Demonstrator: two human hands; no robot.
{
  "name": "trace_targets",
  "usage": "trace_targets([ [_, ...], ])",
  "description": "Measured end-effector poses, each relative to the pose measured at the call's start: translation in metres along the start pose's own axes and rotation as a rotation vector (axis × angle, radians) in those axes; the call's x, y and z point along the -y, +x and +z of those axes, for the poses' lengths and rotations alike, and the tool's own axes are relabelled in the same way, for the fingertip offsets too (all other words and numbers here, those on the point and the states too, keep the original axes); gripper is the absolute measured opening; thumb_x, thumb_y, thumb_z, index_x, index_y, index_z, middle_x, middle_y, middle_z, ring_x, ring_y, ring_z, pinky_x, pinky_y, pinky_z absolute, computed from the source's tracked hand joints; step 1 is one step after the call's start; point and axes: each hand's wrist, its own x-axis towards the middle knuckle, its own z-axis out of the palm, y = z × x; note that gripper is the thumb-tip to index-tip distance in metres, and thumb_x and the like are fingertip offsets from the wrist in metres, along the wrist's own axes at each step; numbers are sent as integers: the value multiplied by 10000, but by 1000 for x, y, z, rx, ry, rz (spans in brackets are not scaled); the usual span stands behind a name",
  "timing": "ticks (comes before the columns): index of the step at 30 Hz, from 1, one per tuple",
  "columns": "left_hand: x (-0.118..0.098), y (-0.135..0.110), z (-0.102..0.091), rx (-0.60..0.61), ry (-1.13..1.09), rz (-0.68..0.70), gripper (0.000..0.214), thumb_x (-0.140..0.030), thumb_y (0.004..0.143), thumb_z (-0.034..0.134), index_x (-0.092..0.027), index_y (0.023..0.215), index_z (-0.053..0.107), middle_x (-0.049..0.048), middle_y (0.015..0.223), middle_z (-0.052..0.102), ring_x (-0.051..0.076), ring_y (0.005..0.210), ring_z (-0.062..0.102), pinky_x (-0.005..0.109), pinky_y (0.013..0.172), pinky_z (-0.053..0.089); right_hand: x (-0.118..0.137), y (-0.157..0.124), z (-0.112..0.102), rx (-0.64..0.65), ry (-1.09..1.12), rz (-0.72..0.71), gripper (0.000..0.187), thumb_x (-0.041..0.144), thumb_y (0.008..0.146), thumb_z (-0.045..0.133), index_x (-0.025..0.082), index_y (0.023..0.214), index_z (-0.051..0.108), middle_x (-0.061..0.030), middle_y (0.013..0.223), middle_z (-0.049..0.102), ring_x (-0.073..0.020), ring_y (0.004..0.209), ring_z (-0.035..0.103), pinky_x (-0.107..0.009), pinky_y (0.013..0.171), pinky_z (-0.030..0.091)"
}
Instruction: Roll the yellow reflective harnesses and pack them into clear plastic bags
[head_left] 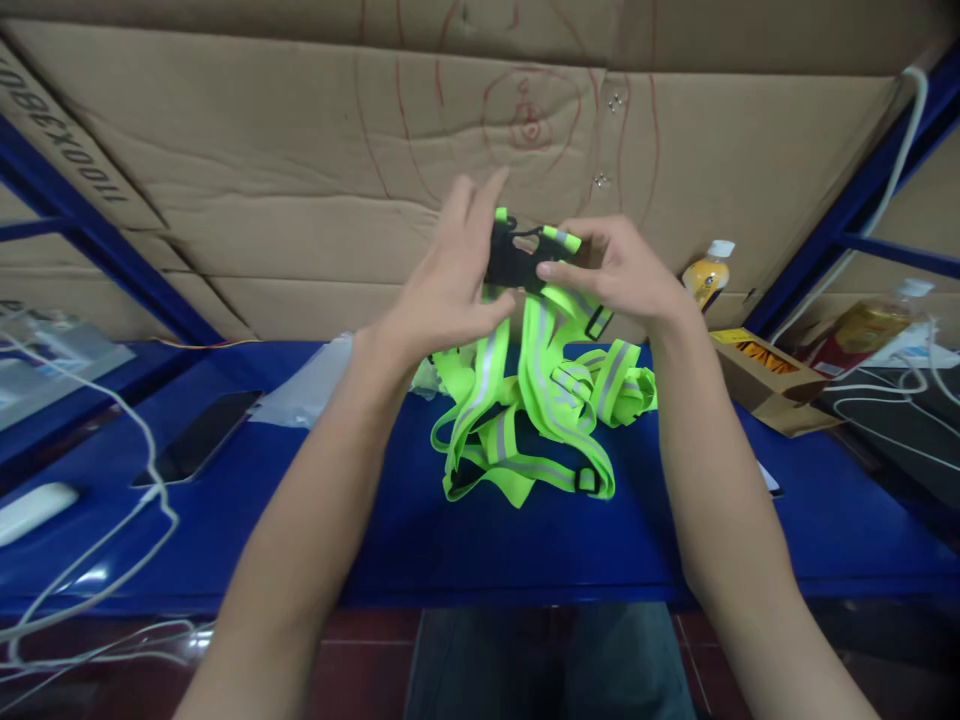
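Observation:
A neon-green reflective strap harness with grey stripes hangs from my hands and bunches on the blue table. At its top is a black plastic buckle, lifted well above the table. My left hand grips the buckle's left side with the thumb below, its fingers partly stretched upward. My right hand pinches the buckle's right side and the strap end there between thumb and fingers.
A dark phone and white cables lie on the left. A clear plastic bag sits behind the straps. On the right stand an orange drink bottle, an open cardboard box and another bottle. Cardboard sheets form the back wall.

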Motion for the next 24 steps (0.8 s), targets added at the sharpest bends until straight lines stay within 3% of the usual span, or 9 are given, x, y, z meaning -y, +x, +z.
trace_targets([
  [2,2,-1,-1,46,-167,-49,821,-425,843,815,-197,1595,578,187,1554,634,428,1483,569,542,1284,457,-3,-3,-7,-16,-6,-2,498,669,833,919,211,947,763,-59,942,758,-274,946,698,-416,870,634],
  [5,7,-3,0,99,-451,-248,488,-615,951,780,-198,1204,779,118,1188,794,368,1223,739,455,1077,599,-5,-6,-12,-69,-55,-26,394,566,857,925,206,968,809,-72,989,798,-285,962,722,-440,905,631],
  [7,12,-3,4,151,-678,-408,559,-755,966,727,-203,1029,786,100,969,789,349,1053,790,418,913,643,-4,-6,-10,-111,-90,-41,340,508,885,904,196,1002,835,-78,1018,818,-300,990,741,-459,932,628],
  [9,18,-3,8,195,-901,-542,617,-823,949,701,-211,974,780,94,863,769,340,944,807,407,822,654,0,-5,-6,-129,-134,-43,296,454,901,887,189,1029,857,-84,1044,835,-319,1024,757,-477,969,623],
  [11,22,-3,10,191,-1026,-622,537,-734,899,805,-199,941,780,91,842,770,318,869,805,395,784,656,6,-3,-1,-122,-182,-33,253,410,917,867,191,1044,875,-91,1073,849,-332,1057,765,-483,1005,613],
  [14,26,-3,7,149,-1044,-671,327,-416,772,952,-160,908,798,73,829,774,226,719,751,333,693,629,15,-2,4,-22,-204,-30,270,411,911,873,205,1086,889,-102,1161,854,-341,1112,765,-472,1038,604],
  [18,26,-4,-2,126,-1026,-655,345,-231,688,984,-154,988,833,63,890,802,191,691,742,306,646,633,11,-3,3,121,-119,-36,534,564,876,901,212,1274,841,-98,1328,816,-335,1224,732,-457,1072,599],
  [20,25,-5,-3,95,-992,-608,410,-184,671,1005,-157,1043,836,68,982,820,205,762,774,296,660,643,4,-4,0,152,-56,-4,589,649,895,866,196,1269,818,-97,1288,816,-317,1185,729,-450,1034,610],
  [24,22,-6,6,64,-908,-557,378,-168,737,1004,-160,1065,817,68,1010,809,231,844,805,307,711,654,-10,-5,-4,252,-4,77,565,745,882,844,201,1025,786,-56,1014,796,-271,973,697,-410,866,606],
])
